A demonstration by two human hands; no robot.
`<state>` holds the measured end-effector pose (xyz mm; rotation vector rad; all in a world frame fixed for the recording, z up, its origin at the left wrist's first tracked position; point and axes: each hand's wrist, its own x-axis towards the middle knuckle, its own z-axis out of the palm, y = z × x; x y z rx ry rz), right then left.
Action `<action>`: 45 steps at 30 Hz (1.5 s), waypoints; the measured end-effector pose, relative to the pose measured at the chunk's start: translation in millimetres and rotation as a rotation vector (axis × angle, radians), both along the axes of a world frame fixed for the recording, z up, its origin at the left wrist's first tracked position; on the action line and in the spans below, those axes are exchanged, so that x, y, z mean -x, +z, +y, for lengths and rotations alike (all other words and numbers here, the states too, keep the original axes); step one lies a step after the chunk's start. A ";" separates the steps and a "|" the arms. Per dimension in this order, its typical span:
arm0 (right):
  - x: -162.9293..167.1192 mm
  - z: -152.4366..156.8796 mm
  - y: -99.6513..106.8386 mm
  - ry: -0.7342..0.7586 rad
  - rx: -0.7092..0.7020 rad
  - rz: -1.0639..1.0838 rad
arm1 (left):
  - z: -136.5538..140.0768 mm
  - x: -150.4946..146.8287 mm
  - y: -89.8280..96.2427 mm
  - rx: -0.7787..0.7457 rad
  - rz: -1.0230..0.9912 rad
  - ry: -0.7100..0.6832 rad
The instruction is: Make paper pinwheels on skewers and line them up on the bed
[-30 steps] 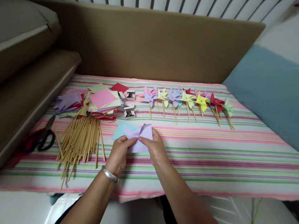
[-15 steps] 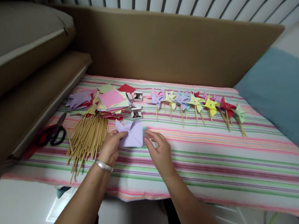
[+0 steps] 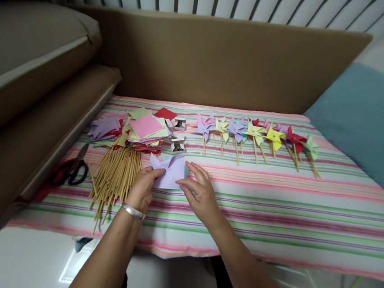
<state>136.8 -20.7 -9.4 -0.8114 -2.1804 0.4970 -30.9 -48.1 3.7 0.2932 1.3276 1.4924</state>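
Note:
A lilac paper square, with corners folded inward like a pinwheel, is held just above the striped cloth. My left hand pinches its left side, the thumb lying on top of the folds. At its right edge is my right hand, thumb over the lower right corner and fingers behind the edge, gripping the paper. A bit of light blue paper shows at that edge, behind the lilac. Bamboo sticks lie in a loose pile beside my left hand. Beyond the paper, a small white box holds tiny metal pieces.
Stacked coloured paper squares and cut lilac papers lie at the back left. Black-handled scissors rest left of the sticks. A row of finished pinwheels stretches right. A brown board stands behind; a blue cushion is at right.
My right hand has moved slightly left, its thumb now over the lower right corner of the lilac paper. My left hand keeps its pinch. The view has shifted slightly.

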 end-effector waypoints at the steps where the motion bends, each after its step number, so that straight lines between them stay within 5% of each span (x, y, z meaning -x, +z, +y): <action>1: 0.0 0.3 -0.5 0.005 0.005 -0.001 | -0.1 0.2 0.1 0.000 0.000 -0.004; 15: -0.8 2.9 -3.6 0.030 0.040 0.019 | 1.1 -1.3 -0.2 0.008 0.003 -0.011; 26: 0.7 5.2 -3.5 -0.093 0.335 0.189 | -0.3 -17.1 -11.6 0.010 0.163 -0.080; 45: -0.8 7.4 -8.2 -0.198 0.216 0.049 | -0.5 -28.5 -19.1 0.015 0.256 -0.240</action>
